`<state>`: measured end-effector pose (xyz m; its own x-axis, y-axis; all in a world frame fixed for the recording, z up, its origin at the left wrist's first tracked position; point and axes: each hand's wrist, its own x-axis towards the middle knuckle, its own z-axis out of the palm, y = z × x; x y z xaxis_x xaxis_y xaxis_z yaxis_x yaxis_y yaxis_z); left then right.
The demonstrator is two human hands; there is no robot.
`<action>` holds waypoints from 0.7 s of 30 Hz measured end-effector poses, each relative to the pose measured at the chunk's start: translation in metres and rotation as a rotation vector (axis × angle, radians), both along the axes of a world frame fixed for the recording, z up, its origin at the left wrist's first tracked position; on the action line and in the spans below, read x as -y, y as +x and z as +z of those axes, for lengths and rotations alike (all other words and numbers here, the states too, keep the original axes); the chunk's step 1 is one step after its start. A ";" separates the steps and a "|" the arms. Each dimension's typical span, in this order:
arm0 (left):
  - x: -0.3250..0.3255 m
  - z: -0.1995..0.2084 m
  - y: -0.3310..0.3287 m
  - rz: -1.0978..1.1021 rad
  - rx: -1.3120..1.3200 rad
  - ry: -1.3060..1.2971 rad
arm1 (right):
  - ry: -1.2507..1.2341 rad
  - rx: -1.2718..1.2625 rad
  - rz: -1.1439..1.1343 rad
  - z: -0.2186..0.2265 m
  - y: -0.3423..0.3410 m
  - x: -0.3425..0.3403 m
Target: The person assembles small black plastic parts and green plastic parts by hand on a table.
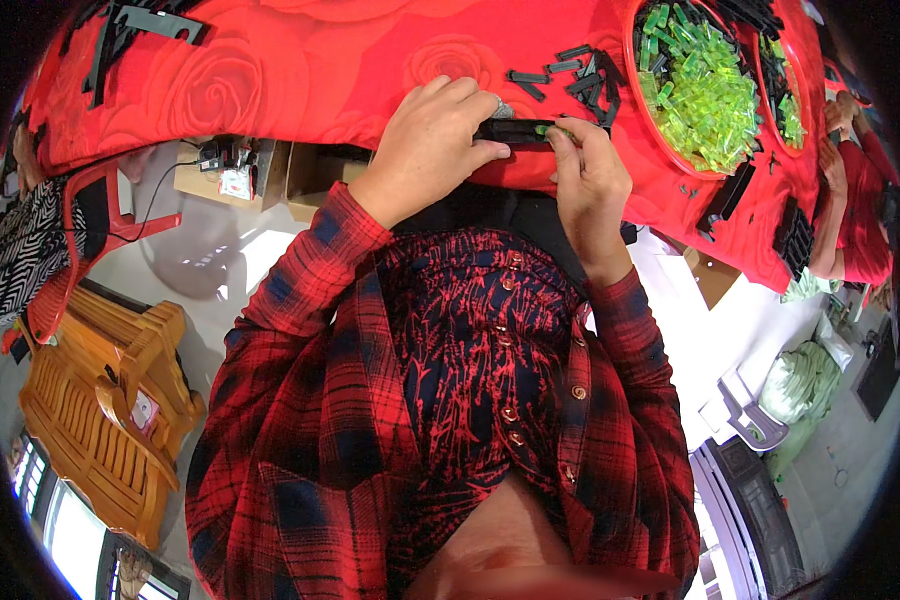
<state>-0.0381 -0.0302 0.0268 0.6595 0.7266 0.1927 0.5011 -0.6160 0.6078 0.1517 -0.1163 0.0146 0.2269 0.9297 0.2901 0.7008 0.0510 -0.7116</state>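
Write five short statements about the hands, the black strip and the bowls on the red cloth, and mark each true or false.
1. The left hand and right hand both hold the black strip. True.
2. The red bowl holds blue pieces. False: the clear pieces are yellow-green.
3. Loose black parts lie on the rose-patterned tablecloth. True.
4. The strip is held over the wooden bench. False: it is at the table edge.
5. The person's sleeves are plain white. False: red-and-dark plaid.

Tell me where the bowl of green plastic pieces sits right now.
In the head view, the red bowl of green plastic pieces sits on the red rose-patterned tablecloth, upper right, just beyond the right hand and beside loose black strips.
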 end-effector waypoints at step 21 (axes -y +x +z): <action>0.000 -0.004 0.003 -0.002 0.004 -0.012 | -0.012 -0.068 0.051 0.000 -0.007 -0.004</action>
<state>-0.0354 -0.0303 0.0227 0.6600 0.7276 0.1871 0.4974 -0.6098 0.6171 0.1450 -0.1123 0.0141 0.1977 0.9438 0.2648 0.6473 0.0772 -0.7583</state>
